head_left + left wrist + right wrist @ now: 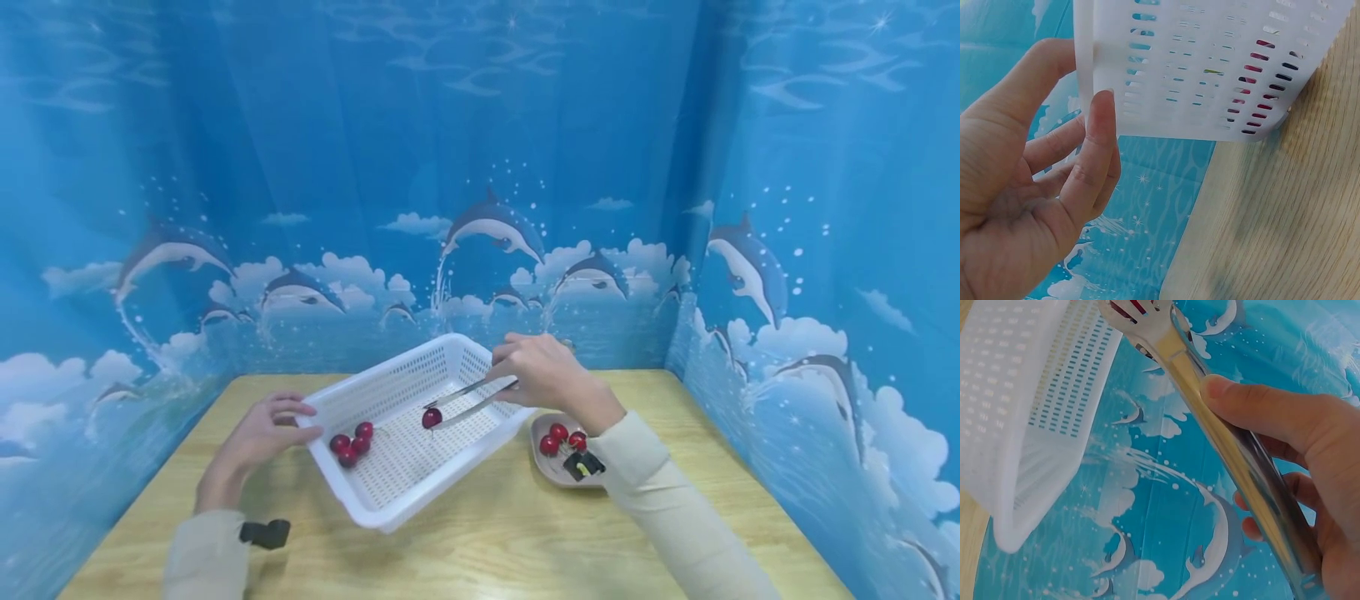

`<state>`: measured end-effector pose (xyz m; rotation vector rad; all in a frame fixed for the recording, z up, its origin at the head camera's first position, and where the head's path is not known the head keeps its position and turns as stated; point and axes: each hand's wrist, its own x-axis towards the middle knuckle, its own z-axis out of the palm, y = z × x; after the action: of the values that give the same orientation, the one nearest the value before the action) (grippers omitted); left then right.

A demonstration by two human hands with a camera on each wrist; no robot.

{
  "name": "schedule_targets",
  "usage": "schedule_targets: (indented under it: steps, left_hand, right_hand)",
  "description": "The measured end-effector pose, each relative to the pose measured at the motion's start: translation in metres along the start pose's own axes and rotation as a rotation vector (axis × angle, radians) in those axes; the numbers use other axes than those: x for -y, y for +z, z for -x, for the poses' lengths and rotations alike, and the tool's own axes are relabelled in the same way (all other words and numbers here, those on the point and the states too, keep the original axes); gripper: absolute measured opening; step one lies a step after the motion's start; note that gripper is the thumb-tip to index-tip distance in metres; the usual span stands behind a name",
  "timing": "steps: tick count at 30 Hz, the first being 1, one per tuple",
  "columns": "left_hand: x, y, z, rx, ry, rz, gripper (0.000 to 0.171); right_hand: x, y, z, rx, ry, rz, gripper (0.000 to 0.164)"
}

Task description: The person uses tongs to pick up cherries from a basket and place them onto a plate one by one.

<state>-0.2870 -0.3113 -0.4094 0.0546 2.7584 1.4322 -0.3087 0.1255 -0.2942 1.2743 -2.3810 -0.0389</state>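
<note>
My left hand pinches the left end rim of a white perforated plastic basket, which is held tilted over the table. In the left wrist view, thumb and fingers stand on either side of that rim. Several dark red cherries lie together at the basket's left end. Metal tongs are gripped in my right hand, thumb pressed along one arm. Between the tong tips is a single cherry, over the basket's inside. The right wrist view shows slotted, spoon-like tong heads with red behind the slots.
A shallow beige dish with several bright red cherries sits right of the basket, partly behind my right wrist. Beneath is a light wooden table. Blue dolphin-print curtains close in the back and both sides.
</note>
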Motion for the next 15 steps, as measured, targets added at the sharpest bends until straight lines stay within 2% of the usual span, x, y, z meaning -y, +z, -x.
schedule_targets:
  steps: [15]
  left_hand:
    - [0.000,0.001,-0.001,-0.006,-0.008,-0.003,0.064]
  right_hand:
    - [-0.016,-0.011,0.037,-0.044,0.032,0.024,0.022]
